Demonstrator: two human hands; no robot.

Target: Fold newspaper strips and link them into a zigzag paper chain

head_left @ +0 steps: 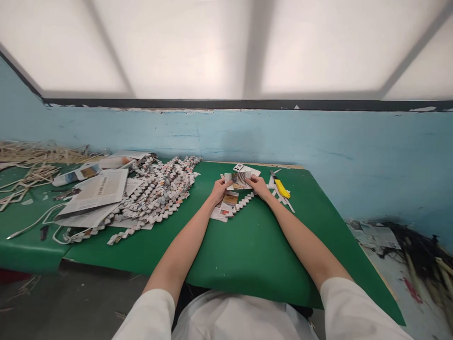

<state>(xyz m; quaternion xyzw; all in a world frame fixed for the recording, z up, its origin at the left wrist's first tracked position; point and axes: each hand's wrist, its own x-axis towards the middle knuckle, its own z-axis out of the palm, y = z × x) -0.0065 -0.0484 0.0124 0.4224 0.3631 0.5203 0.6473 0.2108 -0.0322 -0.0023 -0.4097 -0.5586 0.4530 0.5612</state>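
Note:
Between my two hands, just above the green table, stretches a small piece of printed paper [241,179]. My left hand [220,190] pinches its left end. At the right end, the fingers of my right hand [259,185] are closed on the same piece. Below it lie more printed paper pieces [220,213] and a short folded-paper zigzag chain [244,202]. A white phone [252,171] rests behind the paper, partly covered by it. To the right of my right hand are a yellow-handled utility knife [282,188] and thin white paper strips [289,205].
A heap of folded-paper chains [159,189] fills the table's left side, beside newspaper sheets [102,189] and a white cable [35,220]. Thin wooden sticks [31,174] lie at far left. A blue wall [318,137] stands behind the green table [255,255]; debris [421,264] covers the floor at right.

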